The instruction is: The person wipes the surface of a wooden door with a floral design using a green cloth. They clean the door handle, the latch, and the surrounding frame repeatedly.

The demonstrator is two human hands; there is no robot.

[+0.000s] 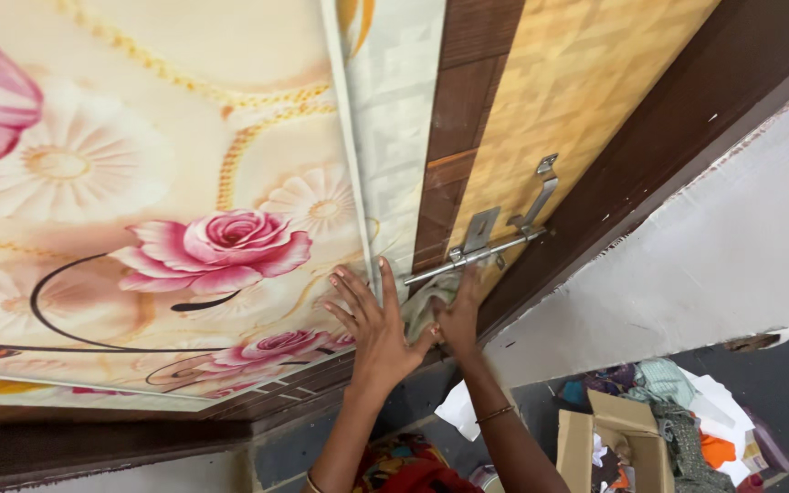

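So the person is pressing a pale cloth (pixel 426 301) against the door (pixel 541 100) near the frame's centre, the right hand (pixel 458 319) closing over it. The left hand (pixel 372 319) is lying flat, fingers spread, holding nothing. The metal latch bolt (pixel 477 256) is running diagonally just above the cloth, nearer the right hand.

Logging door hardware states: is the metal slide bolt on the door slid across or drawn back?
Slid across: the bolt spans from the door to the flowered panel edge, beside the cloth under the right hand.
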